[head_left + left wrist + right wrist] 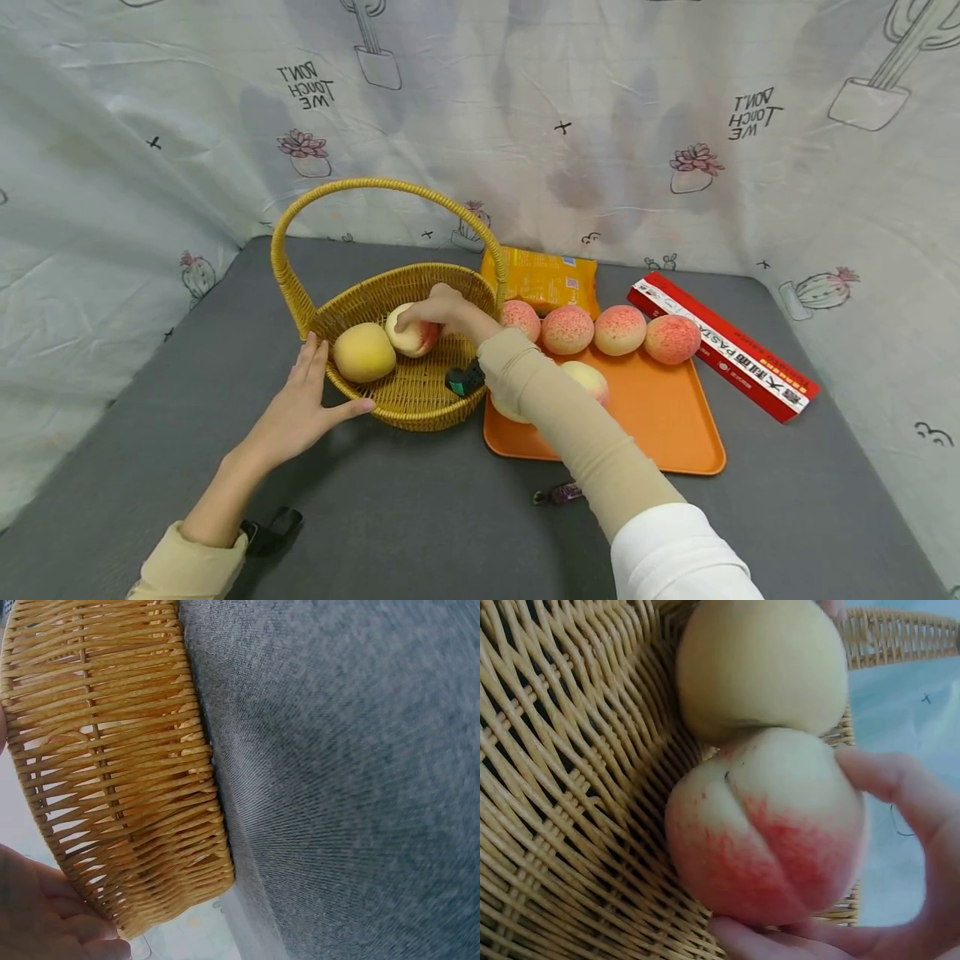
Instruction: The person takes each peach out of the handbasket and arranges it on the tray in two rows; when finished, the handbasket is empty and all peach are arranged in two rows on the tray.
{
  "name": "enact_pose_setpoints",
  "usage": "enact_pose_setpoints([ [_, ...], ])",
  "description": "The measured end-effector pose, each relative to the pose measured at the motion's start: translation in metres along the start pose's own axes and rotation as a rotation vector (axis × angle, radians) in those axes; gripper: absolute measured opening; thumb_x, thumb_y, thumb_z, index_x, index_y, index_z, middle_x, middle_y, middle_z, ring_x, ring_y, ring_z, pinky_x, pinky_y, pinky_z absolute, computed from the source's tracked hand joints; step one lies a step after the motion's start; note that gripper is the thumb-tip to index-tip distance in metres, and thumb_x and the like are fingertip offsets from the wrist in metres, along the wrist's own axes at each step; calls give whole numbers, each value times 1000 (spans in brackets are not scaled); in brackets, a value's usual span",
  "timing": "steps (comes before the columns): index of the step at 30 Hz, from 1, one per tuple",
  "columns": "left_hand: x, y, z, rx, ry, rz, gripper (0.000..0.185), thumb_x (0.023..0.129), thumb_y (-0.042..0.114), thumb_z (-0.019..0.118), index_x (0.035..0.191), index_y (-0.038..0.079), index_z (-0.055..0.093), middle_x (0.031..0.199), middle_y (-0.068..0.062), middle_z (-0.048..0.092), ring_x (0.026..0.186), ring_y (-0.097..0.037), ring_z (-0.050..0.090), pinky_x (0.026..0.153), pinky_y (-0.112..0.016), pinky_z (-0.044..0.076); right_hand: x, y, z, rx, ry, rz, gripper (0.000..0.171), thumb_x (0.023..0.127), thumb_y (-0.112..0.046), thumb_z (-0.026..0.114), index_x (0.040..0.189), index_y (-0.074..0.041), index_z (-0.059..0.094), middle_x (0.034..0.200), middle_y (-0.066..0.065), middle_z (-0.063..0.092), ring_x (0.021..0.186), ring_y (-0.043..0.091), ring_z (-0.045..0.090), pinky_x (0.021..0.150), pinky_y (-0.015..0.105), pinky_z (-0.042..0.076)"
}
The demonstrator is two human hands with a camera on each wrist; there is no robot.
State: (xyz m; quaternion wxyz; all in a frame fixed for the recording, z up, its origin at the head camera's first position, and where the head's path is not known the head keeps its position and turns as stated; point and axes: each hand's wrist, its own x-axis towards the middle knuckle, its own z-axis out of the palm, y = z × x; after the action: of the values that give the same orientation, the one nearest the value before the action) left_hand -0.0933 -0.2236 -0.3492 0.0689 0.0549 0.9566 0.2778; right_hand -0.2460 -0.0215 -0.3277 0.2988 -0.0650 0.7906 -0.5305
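We have our right hand (438,315) reaching in over the rim of the wicker basket (420,404), its grip closed around a red-blushed peach (412,336); the right wrist view shows fingers (900,795) and thumb curled round it. The peach sits low inside the basket, resting against the woven floor, and touches a yellower peach (363,352) that lies at about 9 o'clock from it. So the held fruit lies straight under the grip, with its neighbour pressed against its left flank and free basket floor toward 3 o'clock.

Our left hand (303,408) lies with straight fingers against the basket's outer wall at about 8 o'clock, its grip open, holding nothing. Four more peaches (567,329) stand in a row on the orange tray (660,417) at 3 o'clock of the basket, nearer the right hand, on the grey bench (420,517).
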Motion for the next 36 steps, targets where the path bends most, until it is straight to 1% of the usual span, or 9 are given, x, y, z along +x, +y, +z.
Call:
enact_pose_setpoints([
  [3, 1, 0, 1, -1, -3, 0, 112, 89, 56, 62, 151, -9, -4, 157, -23, -18, 143, -47, -4, 104, -70, 18, -5, -4, 1, -58, 115, -18, 31, 73, -13, 83, 82, 1, 57, 85, 9, 53, 64, 16, 55, 65, 32, 53],
  [6, 1, -1, 1, -6, -4, -3, 112, 89, 56, 62, 151, -9, -4, 158, -22, -19, 143, -48, -4, 104, -70, 18, -10, -9, 0, -155, 181, -20, 32, 71, -20, 85, 69, -6, 57, 73, 3, 49, 60, 14, 48, 60, 28, 47],
  [10, 1, -1, 0, -7, -4, -5, 113, 89, 58, 62, 151, -9, -5, 158, -22, -18, 143, -48, -4, 104, -70, 18, -23, -11, -4, -217, 160, -122, 30, 71, -25, 85, 86, -8, 65, 80, 0, 56, 75, 14, 52, 69, 29, 49],
  [13, 1, -1, 0, -5, -6, -7, 114, 88, 59, 62, 151, -9, -5, 158, -22, -18, 143, -47, -4, 104, -70, 18, -39, -8, -7, -189, 93, -258, 52, 72, -20, 84, 117, -5, 64, 105, 5, 64, 97, 18, 59, 81, 31, 52],
  [15, 1, 0, 0, -3, -6, -10, 114, 88, 58, 62, 151, -9, -5, 158, -23, -18, 143, -48, -4, 104, -70, 18, -51, -6, -9, -159, 61, -331, 63, 72, -16, 83, 127, -2, 59, 116, 9, 64, 105, 20, 59, 84, 29, 52],
  [23, 0, -1, 0, -3, 2, 0, 114, 88, 59, 62, 151, -9, -4, 158, -23, -18, 143, -47, -4, 104, -70, 18, -105, 8, -24, 31, 3, -540, 65, 67, 3, 81, 127, 4, 56, 120, 18, 62, 109, 26, 61, 91, 33, 52],
  [27, 0, -1, 0, -1, 4, 8, 115, 88, 61, 61, 151, -9, -4, 158, -23, -19, 144, -47, -5, 104, -70, 18, -127, 23, -40, 74, 28, -593, 68, 65, 5, 79, 127, 6, 54, 120, 20, 62, 110, 29, 61, 92, 37, 51],
  [33, 0, -2, 0, 0, 1, 7, 115, 87, 61, 61, 152, -9, -4, 158, -23, -18, 144, -47, -4, 104, -70, 19, -153, 53, -70, 84, 128, -582, 69, 66, 2, 79, 129, 10, 51, 121, 22, 61, 107, 27, 63, 89, 35, 53],
  [36, 0, -2, 0, 3, 0, 6, 115, 88, 61, 61, 151, -9, -4, 157, -23, -19, 143, -47, -4, 104, -70, 19, -164, 69, -84, 75, 178, -552, 68, 68, 3, 78, 130, 11, 49, 123, 21, 59, 105, 21, 63, 89, 31, 53],
])
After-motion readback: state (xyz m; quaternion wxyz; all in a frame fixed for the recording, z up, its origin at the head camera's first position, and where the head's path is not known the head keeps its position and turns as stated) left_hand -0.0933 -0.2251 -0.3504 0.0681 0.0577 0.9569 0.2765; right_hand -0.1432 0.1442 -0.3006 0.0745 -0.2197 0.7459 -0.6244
